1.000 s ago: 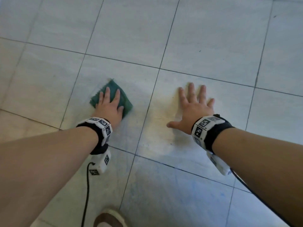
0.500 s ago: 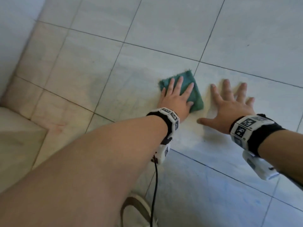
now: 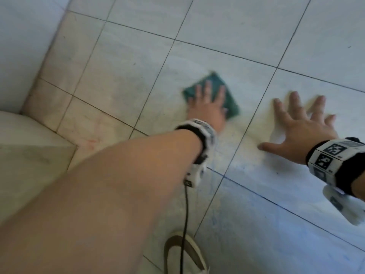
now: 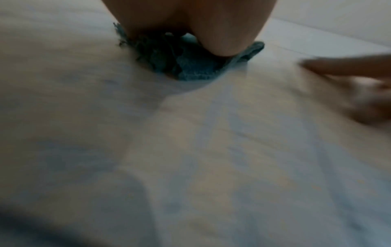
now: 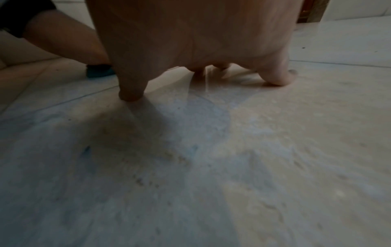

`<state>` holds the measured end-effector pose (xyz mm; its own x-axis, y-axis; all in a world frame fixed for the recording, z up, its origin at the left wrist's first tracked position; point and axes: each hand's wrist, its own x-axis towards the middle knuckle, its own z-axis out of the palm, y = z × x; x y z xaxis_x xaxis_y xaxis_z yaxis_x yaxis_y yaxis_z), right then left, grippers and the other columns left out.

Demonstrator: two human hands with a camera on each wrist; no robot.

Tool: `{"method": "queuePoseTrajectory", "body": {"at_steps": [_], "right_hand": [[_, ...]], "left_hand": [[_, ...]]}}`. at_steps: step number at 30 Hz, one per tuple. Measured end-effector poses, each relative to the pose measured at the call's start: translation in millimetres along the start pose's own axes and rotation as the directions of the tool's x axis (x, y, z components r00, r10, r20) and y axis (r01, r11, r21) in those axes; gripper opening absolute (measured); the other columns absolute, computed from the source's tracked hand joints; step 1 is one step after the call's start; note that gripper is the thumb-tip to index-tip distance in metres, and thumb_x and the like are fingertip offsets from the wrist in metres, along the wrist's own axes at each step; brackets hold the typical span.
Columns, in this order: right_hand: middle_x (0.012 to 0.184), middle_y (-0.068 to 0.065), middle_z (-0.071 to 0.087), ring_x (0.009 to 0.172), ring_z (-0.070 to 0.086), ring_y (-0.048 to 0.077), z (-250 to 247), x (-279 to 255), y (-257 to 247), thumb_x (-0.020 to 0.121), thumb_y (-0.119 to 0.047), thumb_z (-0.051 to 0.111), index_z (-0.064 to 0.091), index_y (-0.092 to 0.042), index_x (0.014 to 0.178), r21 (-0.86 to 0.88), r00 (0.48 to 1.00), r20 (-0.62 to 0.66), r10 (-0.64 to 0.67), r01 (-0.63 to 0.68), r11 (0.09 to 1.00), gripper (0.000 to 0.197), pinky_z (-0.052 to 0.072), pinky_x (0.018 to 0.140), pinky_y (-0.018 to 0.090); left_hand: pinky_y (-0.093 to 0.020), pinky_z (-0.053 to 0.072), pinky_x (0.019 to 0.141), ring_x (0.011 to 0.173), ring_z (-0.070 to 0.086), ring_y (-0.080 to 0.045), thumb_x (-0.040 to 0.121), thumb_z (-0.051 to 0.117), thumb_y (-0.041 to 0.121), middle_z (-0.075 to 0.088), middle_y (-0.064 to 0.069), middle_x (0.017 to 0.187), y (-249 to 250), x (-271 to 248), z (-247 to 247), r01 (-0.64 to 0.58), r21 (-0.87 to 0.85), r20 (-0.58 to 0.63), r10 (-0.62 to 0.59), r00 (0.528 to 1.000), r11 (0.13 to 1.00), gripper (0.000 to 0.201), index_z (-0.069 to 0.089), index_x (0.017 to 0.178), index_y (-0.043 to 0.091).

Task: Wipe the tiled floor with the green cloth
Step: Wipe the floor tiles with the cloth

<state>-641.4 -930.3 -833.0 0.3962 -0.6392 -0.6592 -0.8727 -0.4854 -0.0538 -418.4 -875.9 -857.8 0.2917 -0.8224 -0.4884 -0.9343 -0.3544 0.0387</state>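
Left hand point(image 3: 205, 109) is pressing flat on the square green terry cloth point(image 3: 217, 84), grip spread with fingers straight on top, palm down, nothing curled around it. Cloth is lying on the pale grey tiled floor point(image 3: 227, 26), just left of a grout line, at roughly 12 o'clock from the left wrist; in the left wrist view its frayed edge point(image 4: 186, 66) is sticking out under the palm. Right hand point(image 3: 302, 125) is resting at 3 o'clock from the cloth, near it but apart, grip fully splayed, fingertips point(image 5: 131, 95) touching bare tile, holding nothing. Both hands are motion-blurred. White wall point(image 3: 23, 46) is sitting at 9 o'clock. Tan slip-on shoe point(image 3: 183, 254) is showing at 6 o'clock, black cable point(image 3: 185, 214) hanging from the left wristband.
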Motion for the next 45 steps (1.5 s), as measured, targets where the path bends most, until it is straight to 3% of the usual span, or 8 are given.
{"method": "queuePoseTrajectory", "body": {"at_steps": [5, 15, 21, 26, 30, 35, 40, 45], "right_hand": [[0.158, -0.006, -0.036, 0.145, -0.023, 0.047, -2, -1, 0, 0.063, -0.097, 0.037, -0.029, -0.042, 0.149, -0.019, 1.000, 0.000, 0.001, -0.001, 1.000, 0.122, 0.011, 0.116, 0.068], [0.158, -0.006, -0.036, 0.145, -0.024, 0.048, 2, 0, 2, 0.063, -0.096, 0.040, -0.029, -0.041, 0.149, -0.011, 1.000, -0.010, -0.017, 0.017, 1.000, 0.124, 0.010, 0.115, 0.070], [0.159, -0.006, -0.034, 0.145, -0.023, 0.049, 2, 1, 2, 0.063, -0.096, 0.042, -0.027, -0.040, 0.150, -0.008, 0.999, -0.027, -0.033, 0.033, 0.999, 0.124, 0.010, 0.115, 0.071], [0.159, -0.007, -0.034, 0.145, -0.023, 0.049, 2, 2, 3, 0.063, -0.097, 0.042, -0.028, -0.040, 0.150, -0.023, 0.999, -0.021, -0.033, 0.033, 0.999, 0.125, 0.010, 0.114, 0.071], [0.160, -0.007, -0.033, 0.145, -0.023, 0.049, 1, 2, 5, 0.063, -0.096, 0.045, -0.027, -0.041, 0.150, -0.009, 1.000, -0.012, -0.029, 0.029, 1.000, 0.126, 0.010, 0.114, 0.071], [0.160, -0.006, -0.033, 0.144, -0.023, 0.049, 5, 4, 6, 0.063, -0.096, 0.043, -0.028, -0.040, 0.150, -0.024, 0.999, -0.022, -0.036, 0.035, 0.999, 0.126, 0.009, 0.114, 0.071], [0.160, -0.007, -0.032, 0.145, -0.023, 0.049, 3, 4, 6, 0.065, -0.093, 0.048, -0.026, -0.040, 0.151, -0.016, 0.999, -0.015, -0.033, 0.033, 0.999, 0.125, 0.008, 0.114, 0.072], [0.160, -0.007, -0.033, 0.145, -0.024, 0.047, -1, 3, 17, 0.068, -0.090, 0.050, -0.024, -0.042, 0.152, -0.031, 0.997, 0.003, -0.078, 0.078, 0.996, 0.122, 0.009, 0.117, 0.068]], "left_hand": [[-0.051, -0.001, 0.122, 0.150, -0.015, -0.030, 0.102, 0.033, 0.048, -0.017, -0.004, 0.164, 53, -10, 7, -0.186, -0.010, 0.030, 0.186, 0.982, 0.982, 0.066, 0.000, 0.157, 0.035], [-0.055, 0.004, 0.120, 0.150, -0.007, -0.039, 0.105, 0.029, 0.042, -0.011, -0.015, 0.164, -121, -20, 5, 0.524, -0.140, 0.087, -0.516, 0.852, 0.840, 0.064, -0.004, 0.158, 0.026], [-0.056, 0.005, 0.120, 0.149, -0.013, -0.039, 0.104, 0.031, 0.040, -0.020, -0.014, 0.162, -17, -71, 33, 0.066, 0.044, 0.054, -0.068, 0.996, 0.997, 0.068, -0.009, 0.157, 0.025], [-0.051, -0.001, 0.120, 0.150, -0.017, -0.033, 0.102, 0.034, 0.044, -0.022, -0.007, 0.163, 26, -95, 46, -0.192, 0.094, 0.101, 0.182, 0.978, 0.977, 0.068, -0.007, 0.157, 0.033], [-0.054, 0.003, 0.122, 0.150, -0.011, -0.039, 0.105, 0.025, 0.043, -0.018, -0.015, 0.163, -55, -83, 43, 0.138, 0.046, 0.066, -0.141, 0.988, 0.989, 0.065, -0.011, 0.157, 0.026], [-0.055, 0.011, 0.118, 0.150, -0.006, -0.039, 0.105, 0.027, 0.039, -0.014, -0.017, 0.163, -98, -91, 45, 0.553, -0.121, 0.106, -0.544, 0.833, 0.824, 0.064, -0.008, 0.157, 0.025], [-0.056, 0.003, 0.121, 0.148, -0.016, -0.041, 0.103, 0.031, 0.041, -0.022, -0.018, 0.161, 12, -103, 57, 0.091, 0.023, 0.057, -0.092, 0.994, 0.996, 0.070, -0.013, 0.156, 0.026], [-0.054, -0.003, 0.121, 0.148, -0.023, -0.035, 0.103, 0.034, 0.043, -0.027, -0.011, 0.161, 84, -128, 72, -0.176, 0.039, 0.096, 0.172, 0.980, 0.984, 0.069, -0.007, 0.157, 0.029]]}}
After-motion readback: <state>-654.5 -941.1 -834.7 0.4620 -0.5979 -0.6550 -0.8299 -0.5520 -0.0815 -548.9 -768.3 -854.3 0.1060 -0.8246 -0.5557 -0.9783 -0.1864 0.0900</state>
